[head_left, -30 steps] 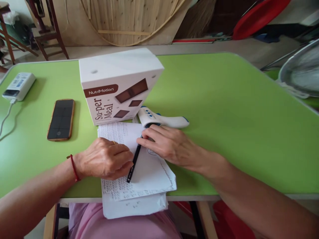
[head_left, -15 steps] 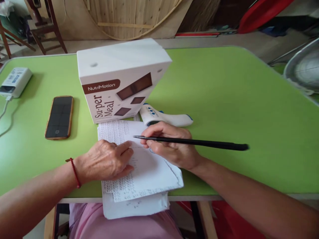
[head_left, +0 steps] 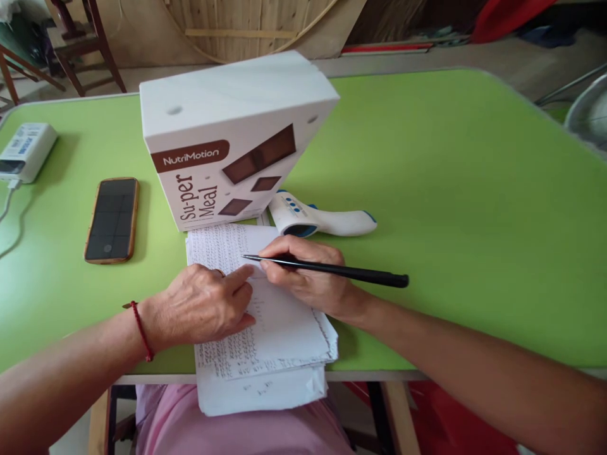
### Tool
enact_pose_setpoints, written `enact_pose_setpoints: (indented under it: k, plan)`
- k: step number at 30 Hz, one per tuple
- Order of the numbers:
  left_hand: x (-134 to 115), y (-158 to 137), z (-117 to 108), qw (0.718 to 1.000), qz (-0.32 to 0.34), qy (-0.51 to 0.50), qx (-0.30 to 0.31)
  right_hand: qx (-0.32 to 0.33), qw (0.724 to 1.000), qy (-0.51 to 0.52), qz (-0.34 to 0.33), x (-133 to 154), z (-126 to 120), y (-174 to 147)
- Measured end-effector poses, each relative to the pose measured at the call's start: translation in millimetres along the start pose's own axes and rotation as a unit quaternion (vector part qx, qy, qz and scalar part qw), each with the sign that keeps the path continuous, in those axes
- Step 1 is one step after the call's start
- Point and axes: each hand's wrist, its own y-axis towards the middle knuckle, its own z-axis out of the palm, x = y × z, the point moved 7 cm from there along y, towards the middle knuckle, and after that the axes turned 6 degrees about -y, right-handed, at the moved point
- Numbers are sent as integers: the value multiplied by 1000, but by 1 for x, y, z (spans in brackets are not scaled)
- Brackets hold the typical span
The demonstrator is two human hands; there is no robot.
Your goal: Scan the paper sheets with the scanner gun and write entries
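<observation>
And here's the right hand [head_left: 313,278], fingers pinched closed around a black pen [head_left: 365,273], its tip at the handwritten lines; whether it touches, I can't tell! The left hand [head_left: 202,306] lies on the handwritten sheets [head_left: 289,335], fingers loosely spread and bent, gripping nothing, index pointing towards the pen tip. The sheets overhang the near edge of the green table [head_left: 436,189], just before the NutriMotion box [head_left: 241,104] and white thermometer gun [head_left: 344,222].
</observation>
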Motion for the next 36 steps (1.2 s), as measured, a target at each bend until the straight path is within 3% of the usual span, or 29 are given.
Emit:
enact_pose_setpoints:
  k: [5, 36]
  plan:
    - [0, 1, 0, 1000, -7, 7, 13, -30, 998, -26, -46, 3, -2, 1]
    - [2, 0, -2, 1000, -18, 14, 18, -31, 995, -75, -64, 6, -3, 2]
